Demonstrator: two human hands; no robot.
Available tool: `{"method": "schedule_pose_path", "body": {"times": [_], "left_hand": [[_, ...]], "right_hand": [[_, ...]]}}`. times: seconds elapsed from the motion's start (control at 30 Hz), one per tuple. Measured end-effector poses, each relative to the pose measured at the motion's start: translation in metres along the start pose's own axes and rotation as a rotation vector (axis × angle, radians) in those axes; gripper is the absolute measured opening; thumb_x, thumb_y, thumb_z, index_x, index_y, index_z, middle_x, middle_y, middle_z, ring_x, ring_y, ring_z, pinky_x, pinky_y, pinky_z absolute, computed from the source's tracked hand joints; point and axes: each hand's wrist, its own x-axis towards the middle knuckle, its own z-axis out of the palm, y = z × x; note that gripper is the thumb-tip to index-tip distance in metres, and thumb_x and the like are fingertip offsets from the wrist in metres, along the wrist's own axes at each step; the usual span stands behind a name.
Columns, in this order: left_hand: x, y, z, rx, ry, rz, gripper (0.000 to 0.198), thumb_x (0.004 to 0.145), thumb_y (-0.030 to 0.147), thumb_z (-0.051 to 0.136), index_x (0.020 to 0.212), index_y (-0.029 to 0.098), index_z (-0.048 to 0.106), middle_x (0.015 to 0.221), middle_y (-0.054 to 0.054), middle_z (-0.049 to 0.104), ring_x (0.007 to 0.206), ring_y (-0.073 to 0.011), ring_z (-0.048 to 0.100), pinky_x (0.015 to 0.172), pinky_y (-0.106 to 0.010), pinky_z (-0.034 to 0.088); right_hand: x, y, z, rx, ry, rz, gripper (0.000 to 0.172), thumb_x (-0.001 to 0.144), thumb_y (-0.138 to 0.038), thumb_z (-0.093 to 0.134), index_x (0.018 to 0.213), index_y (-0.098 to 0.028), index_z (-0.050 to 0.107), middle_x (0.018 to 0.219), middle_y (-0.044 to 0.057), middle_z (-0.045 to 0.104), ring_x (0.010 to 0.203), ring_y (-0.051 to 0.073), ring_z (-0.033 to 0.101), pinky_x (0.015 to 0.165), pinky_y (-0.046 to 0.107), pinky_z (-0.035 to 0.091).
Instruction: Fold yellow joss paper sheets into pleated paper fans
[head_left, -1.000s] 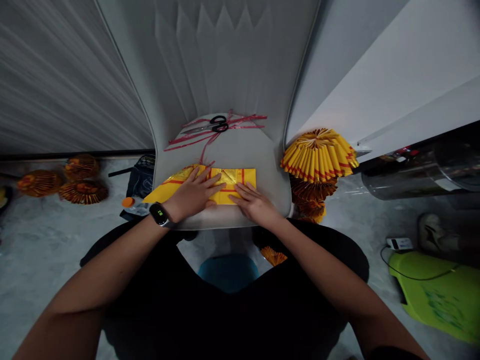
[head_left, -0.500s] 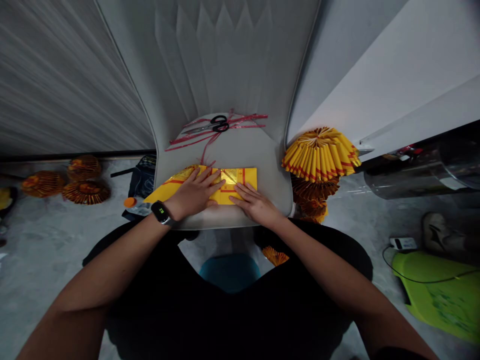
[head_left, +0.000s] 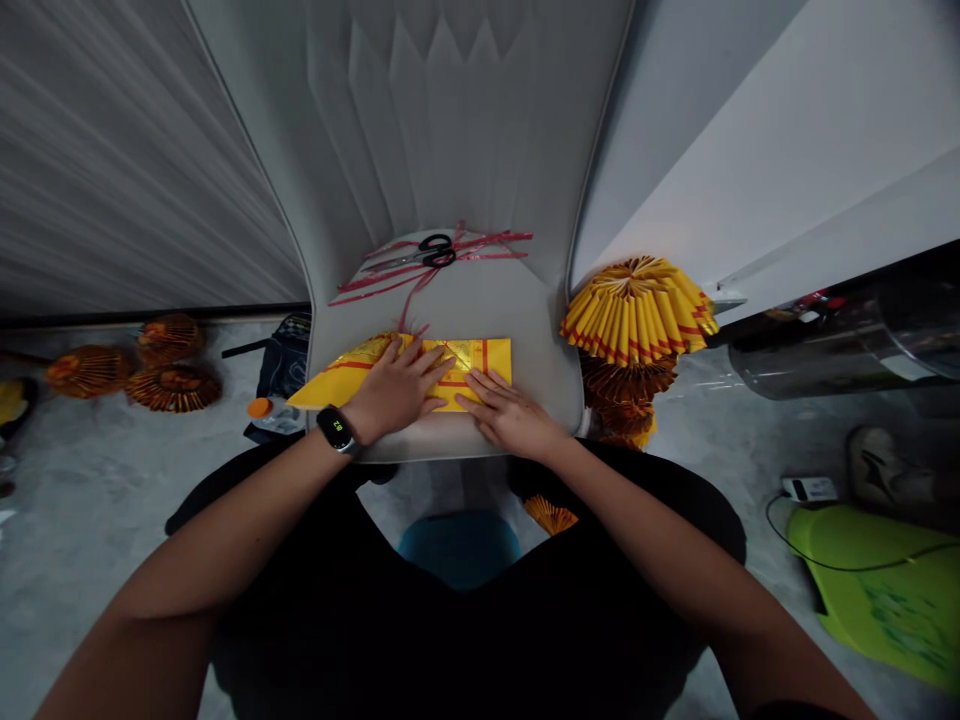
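Observation:
A folded sheet of yellow joss paper (head_left: 457, 375) with red lines and a gold foil patch lies flat on the grey chair seat (head_left: 480, 310). My left hand (head_left: 394, 390) presses on its left part with the fingers spread, and a black smartwatch (head_left: 337, 429) sits on that wrist. My right hand (head_left: 510, 418) rests flat over the paper's lower right edge, holding nothing. Part of the sheet is hidden under both hands. Black-handled scissors (head_left: 427, 253) and loose red strips (head_left: 375, 280) lie farther up the seat, beyond my fingertips.
Stacked yellow and red paper fans (head_left: 637, 312) stand right of the seat. Orange paper fans (head_left: 172, 388) lie on the concrete floor to the left, near a dark bag (head_left: 283, 370). A green plastic stool (head_left: 877, 590) and a clear cylinder (head_left: 847, 350) sit at right.
Both hands have slid slightly toward me across the paper. The sheet's gold patch shows a little less beside my left hand.

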Motion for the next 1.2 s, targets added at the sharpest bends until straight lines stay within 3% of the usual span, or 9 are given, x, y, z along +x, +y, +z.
{"method": "schedule_pose_path", "body": {"times": [0.2,0.37,0.5,0.63,0.8,1.0,1.2], "left_hand": [[0.002,-0.002,0.001,-0.026,-0.025,-0.002,0.062,0.106,0.043,0.053,0.164,0.024,0.043,0.174,-0.008,0.032,0.159,-0.0446,0.026,0.127,-0.064,0.020],[0.006,-0.003,-0.001,-0.040,-0.042,-0.007,0.062,0.106,0.045,0.053,0.164,0.030,0.042,0.171,-0.006,0.040,0.157,-0.0417,0.033,0.127,-0.062,0.021],[0.008,-0.003,-0.004,-0.043,-0.052,-0.010,0.060,0.105,0.043,0.053,0.163,0.026,0.046,0.171,-0.008,0.039,0.155,-0.0420,0.037,0.127,-0.062,0.022],[0.007,-0.008,-0.001,-0.061,-0.040,0.015,0.061,0.106,0.046,0.053,0.161,0.021,0.047,0.171,-0.013,0.038,0.154,-0.0412,0.038,0.127,-0.061,0.022],[0.002,-0.017,0.009,-0.050,-0.015,0.057,0.060,0.108,0.044,0.049,0.162,0.018,0.045,0.171,-0.015,0.038,0.157,-0.0383,0.034,0.129,-0.059,0.019],[-0.002,-0.022,0.018,-0.065,0.024,0.064,0.064,0.110,0.043,0.045,0.166,0.012,0.035,0.170,-0.016,0.038,0.160,-0.0359,0.030,0.131,-0.056,0.016],[-0.003,-0.026,0.025,-0.083,0.078,0.083,0.064,0.111,0.046,0.043,0.166,0.013,0.036,0.170,-0.014,0.039,0.161,-0.0350,0.029,0.131,-0.055,0.018]], "right_hand": [[-0.001,-0.009,-0.006,-0.004,0.017,0.034,0.044,0.101,-0.025,0.059,0.144,-0.016,0.066,0.161,0.018,0.051,0.156,0.030,0.041,0.130,0.059,0.032],[-0.001,-0.022,-0.011,-0.037,0.012,0.108,0.054,0.100,-0.051,0.066,0.144,-0.020,0.067,0.160,0.018,0.052,0.156,0.035,0.040,0.130,0.065,0.027],[0.011,-0.026,-0.020,-0.100,0.004,0.133,0.049,0.101,-0.057,0.063,0.131,-0.020,0.075,0.146,0.018,0.067,0.146,0.037,0.053,0.127,0.065,0.031],[0.034,-0.020,-0.024,-0.054,0.010,0.157,0.050,0.102,-0.052,0.063,0.136,-0.017,0.071,0.146,0.018,0.066,0.143,0.035,0.055,0.123,0.058,0.040],[0.055,-0.005,-0.007,-0.014,0.004,0.139,0.038,0.109,-0.027,0.046,0.140,-0.015,0.063,0.160,0.016,0.054,0.156,0.027,0.041,0.130,0.055,0.032],[0.051,0.004,0.009,-0.021,0.016,0.101,0.041,0.108,-0.019,0.040,0.144,-0.011,0.058,0.167,0.018,0.044,0.162,0.025,0.027,0.134,0.054,0.024],[0.048,0.005,0.008,-0.013,0.041,0.072,0.042,0.108,-0.021,0.042,0.147,-0.014,0.056,0.169,0.016,0.042,0.162,0.024,0.028,0.134,0.053,0.027]]}}
